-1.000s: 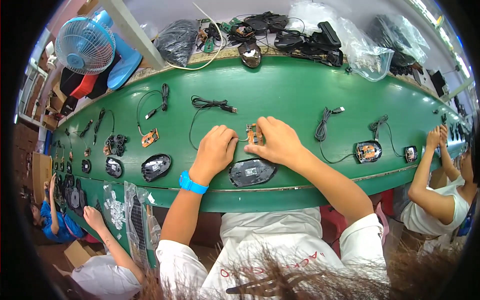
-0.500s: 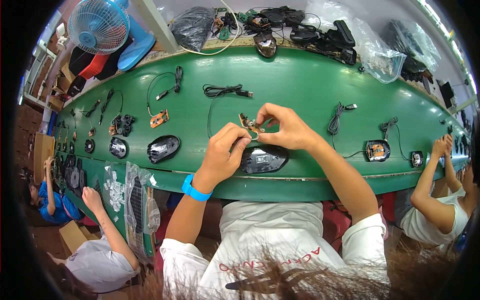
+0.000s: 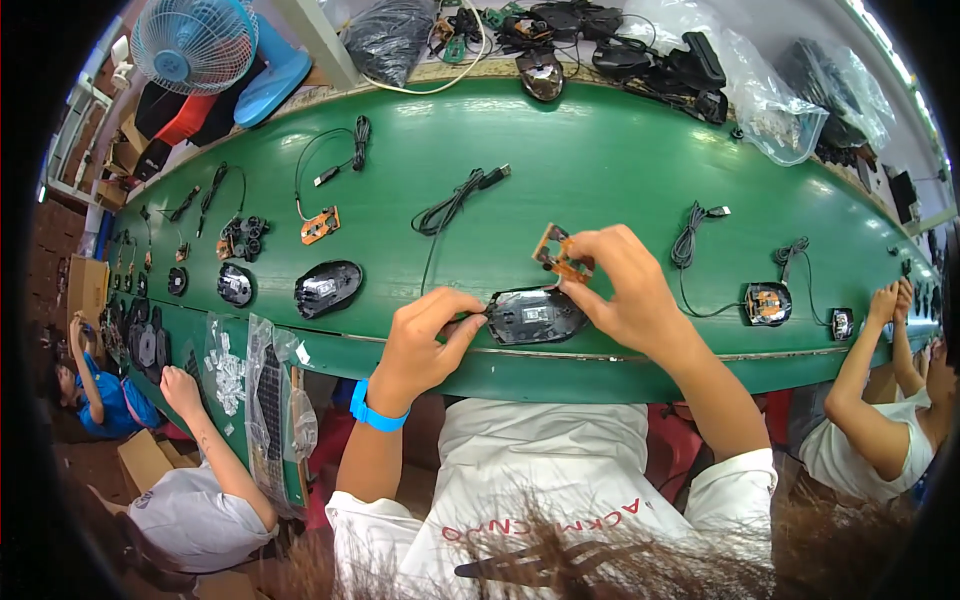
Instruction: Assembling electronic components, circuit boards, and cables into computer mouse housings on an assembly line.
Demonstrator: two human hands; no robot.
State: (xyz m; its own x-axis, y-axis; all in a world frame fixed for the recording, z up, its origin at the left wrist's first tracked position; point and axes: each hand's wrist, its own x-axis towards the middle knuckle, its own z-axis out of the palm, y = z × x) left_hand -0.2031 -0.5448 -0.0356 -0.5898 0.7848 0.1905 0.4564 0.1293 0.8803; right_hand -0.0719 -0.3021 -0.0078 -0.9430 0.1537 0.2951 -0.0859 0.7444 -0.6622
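My right hand (image 3: pixel 635 290) pinches an orange circuit board (image 3: pixel 555 250) with dark parts on it, raised and tilted above the far right edge of a black mouse shell (image 3: pixel 535 315). The shell lies open side up on the green work surface. At the shell's left end, the thumb and fingers of my left hand (image 3: pixel 432 335) are closed on a thin black mouse cable (image 3: pixel 430 262); the exact pinch point is partly hidden. That cable leads up to a coiled bundle with a USB plug (image 3: pixel 495 176).
The green conveyor belt (image 3: pixel 400 130) carries more mouse shells (image 3: pixel 329 288), boards (image 3: pixel 321 226) and coiled cables (image 3: pixel 688 245) on both sides. A blue fan (image 3: pixel 195 50) stands far left. Bagged parts (image 3: pixel 770 120) line the far ledge. Co-workers' arms (image 3: pixel 215 440) reach in left and right.
My right hand has moved right, tilting the board up and away from my left hand. My left hand has lowered to the shell's left end. The coiled cable has swung round, its plug pointing up-right.
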